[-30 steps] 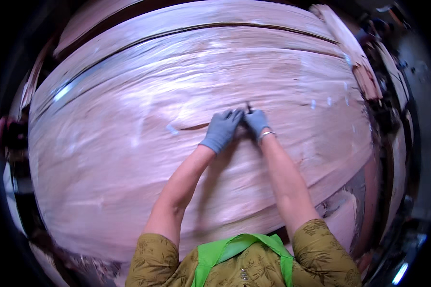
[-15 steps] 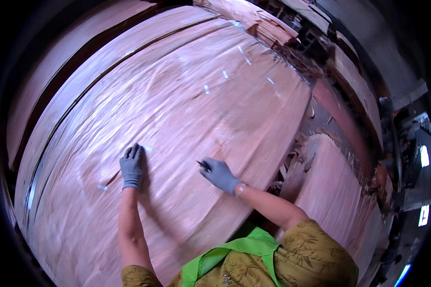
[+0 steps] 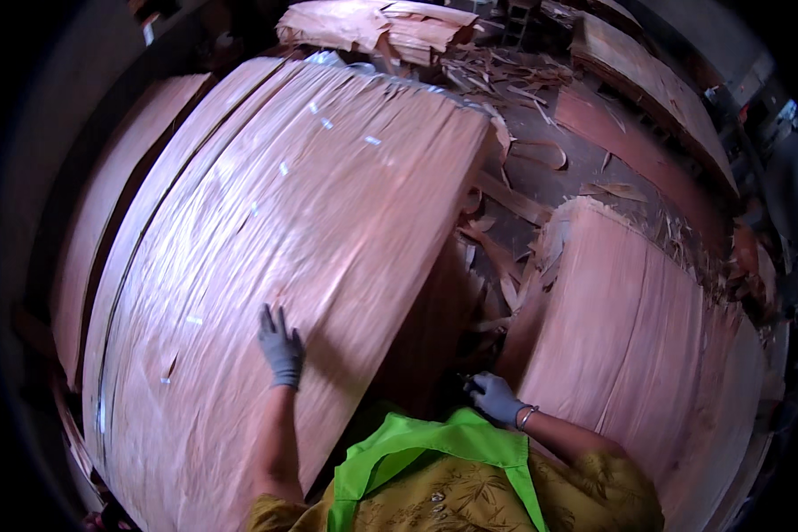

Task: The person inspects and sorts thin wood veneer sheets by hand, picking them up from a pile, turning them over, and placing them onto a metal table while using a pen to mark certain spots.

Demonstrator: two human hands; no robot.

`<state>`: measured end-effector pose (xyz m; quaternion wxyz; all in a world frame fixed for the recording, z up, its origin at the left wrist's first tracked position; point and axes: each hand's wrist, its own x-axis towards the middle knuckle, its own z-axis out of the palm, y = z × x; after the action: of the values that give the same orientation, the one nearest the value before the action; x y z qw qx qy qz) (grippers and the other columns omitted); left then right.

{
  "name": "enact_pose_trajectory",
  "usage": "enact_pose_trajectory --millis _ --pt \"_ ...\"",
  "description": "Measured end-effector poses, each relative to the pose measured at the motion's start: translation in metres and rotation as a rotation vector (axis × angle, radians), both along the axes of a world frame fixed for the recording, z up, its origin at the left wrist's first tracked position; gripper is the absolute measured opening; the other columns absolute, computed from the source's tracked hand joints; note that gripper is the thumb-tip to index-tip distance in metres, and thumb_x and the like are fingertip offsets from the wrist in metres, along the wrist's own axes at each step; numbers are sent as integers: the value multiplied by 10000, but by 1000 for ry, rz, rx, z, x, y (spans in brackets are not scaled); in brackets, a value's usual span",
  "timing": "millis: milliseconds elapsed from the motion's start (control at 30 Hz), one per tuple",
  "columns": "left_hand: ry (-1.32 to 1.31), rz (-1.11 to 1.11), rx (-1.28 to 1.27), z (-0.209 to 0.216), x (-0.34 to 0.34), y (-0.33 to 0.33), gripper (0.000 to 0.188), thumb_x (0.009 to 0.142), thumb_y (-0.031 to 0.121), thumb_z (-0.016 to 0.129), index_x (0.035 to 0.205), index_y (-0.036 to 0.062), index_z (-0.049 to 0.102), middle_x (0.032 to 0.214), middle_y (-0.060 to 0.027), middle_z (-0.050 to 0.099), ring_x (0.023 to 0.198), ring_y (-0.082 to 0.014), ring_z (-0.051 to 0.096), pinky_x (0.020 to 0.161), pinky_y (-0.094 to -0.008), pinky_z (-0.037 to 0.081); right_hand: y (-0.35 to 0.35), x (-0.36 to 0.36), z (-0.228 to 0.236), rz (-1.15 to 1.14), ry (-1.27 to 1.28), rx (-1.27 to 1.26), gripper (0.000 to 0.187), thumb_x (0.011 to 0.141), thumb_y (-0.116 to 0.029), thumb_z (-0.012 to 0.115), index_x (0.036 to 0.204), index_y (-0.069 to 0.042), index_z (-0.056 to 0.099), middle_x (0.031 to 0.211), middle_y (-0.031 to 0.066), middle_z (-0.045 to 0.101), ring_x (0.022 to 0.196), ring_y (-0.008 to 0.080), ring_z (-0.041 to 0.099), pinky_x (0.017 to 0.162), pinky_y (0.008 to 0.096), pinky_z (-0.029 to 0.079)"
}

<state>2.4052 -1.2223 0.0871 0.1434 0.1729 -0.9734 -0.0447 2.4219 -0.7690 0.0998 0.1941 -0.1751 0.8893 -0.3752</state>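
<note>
A wide stack of pinkish wood veneer (image 3: 239, 248) lies before me, its top sheet rippled and glossy. Several short strips of pale tape stick to it, one of them a tape strip (image 3: 193, 320) left of my left hand. My left hand (image 3: 282, 353), in a grey glove, rests on the sheet with its fingers spread. Off the stack's right edge, over the dark gap, my right hand (image 3: 496, 398), also gloved, is closed around a small dark tool (image 3: 469, 383). Its kind is too small and dim to tell. A narrow slit (image 3: 172, 364) shows in the sheet at left.
To my right stands a second veneer stack (image 3: 621, 328). Torn veneer scraps (image 3: 496, 253) litter the floor between the stacks. Farther off are a bundle of veneer (image 3: 377, 28) and another long stack (image 3: 656, 97). One more stack (image 3: 120, 204) runs along the left.
My right hand has moved off the sheet, right and toward me, with the dark tool. My left hand has shifted across the sheet toward its right edge, fingers spreading. The view has turned right.
</note>
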Motion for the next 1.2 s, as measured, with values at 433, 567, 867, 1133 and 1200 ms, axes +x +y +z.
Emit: enact_pose_trajectory --millis 433,567,867,1133,1200 --pt "54 -324 142 22 -170 250 558 753 140 592 1283 56 439 1427 -244 264 1293 -422 286 1011 -494 287 236 -66 -31 -705 -335 -301 139 895 -56 513 980 -8 612 812 46 628 545 105 557 539 248 486" --pt "-16 -388 233 25 -225 290 541 758 109 577 1279 51 442 1426 -283 224 1283 -456 275 1004 -497 297 259 -133 -24 -743 -326 -375 141 898 -71 515 971 12 603 814 56 631 540 104 553 504 246 474" --pt "177 -355 317 30 -442 290 497 768 125 581 1252 69 484 1404 -281 281 1275 -443 303 1010 -502 289 292 -343 -15 -780 -275 -390 182 886 -72 531 1043 16 558 835 99 635 541 109 551 478 238 472" --pt "211 -140 346 41 -567 281 495 761 126 605 1246 144 506 1425 -217 291 1230 -406 379 975 -464 344 299 -496 -28 -522 -283 -151 190 828 -137 626 940 16 607 731 75 620 582 156 590 491 302 470" --pt "234 -57 360 42 -587 283 498 760 124 606 1248 144 506 1423 -213 298 1231 -402 380 978 -459 341 305 -554 -36 -487 -302 -124 189 825 -137 628 933 17 606 725 73 619 581 155 582 493 305 464"
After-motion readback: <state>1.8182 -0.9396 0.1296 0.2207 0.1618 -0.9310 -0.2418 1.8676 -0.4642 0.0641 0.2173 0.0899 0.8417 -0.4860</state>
